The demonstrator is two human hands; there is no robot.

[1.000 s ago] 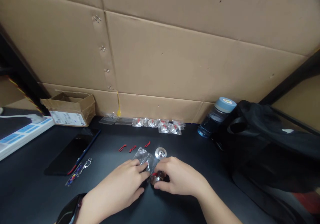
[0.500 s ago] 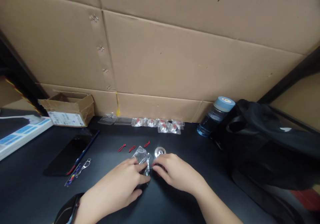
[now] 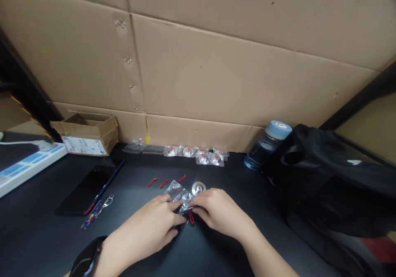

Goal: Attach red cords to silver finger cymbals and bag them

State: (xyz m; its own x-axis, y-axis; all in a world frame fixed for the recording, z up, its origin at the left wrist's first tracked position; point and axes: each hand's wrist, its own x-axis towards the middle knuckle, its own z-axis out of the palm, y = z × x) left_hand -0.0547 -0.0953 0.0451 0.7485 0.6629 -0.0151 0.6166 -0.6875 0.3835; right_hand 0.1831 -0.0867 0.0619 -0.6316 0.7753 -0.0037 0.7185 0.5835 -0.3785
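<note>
My left hand (image 3: 148,227) and my right hand (image 3: 221,213) meet over a small clear plastic bag (image 3: 178,193) on the black table (image 3: 46,231). Both pinch the bag's near end, where a red loop (image 3: 191,218) sticks out between the fingertips. What else sits in the bag is hidden by my fingers. A loose silver disc (image 3: 198,188) lies just beyond my right hand. Three red loops (image 3: 163,183) lie in a row to the left of the bag.
Several bagged silver discs (image 3: 198,153) and flat clear bags (image 3: 136,147) line the cardboard wall (image 3: 216,62). A cardboard box (image 3: 86,132), a phone (image 3: 88,188) and keys (image 3: 97,209) lie left. A blue bottle (image 3: 267,145) and black backpack (image 3: 334,178) stand right.
The dark round piece with red that my right hand held beside the bag is out of sight. My right hand has shifted up to the bag's end, and a red loop now shows there.
</note>
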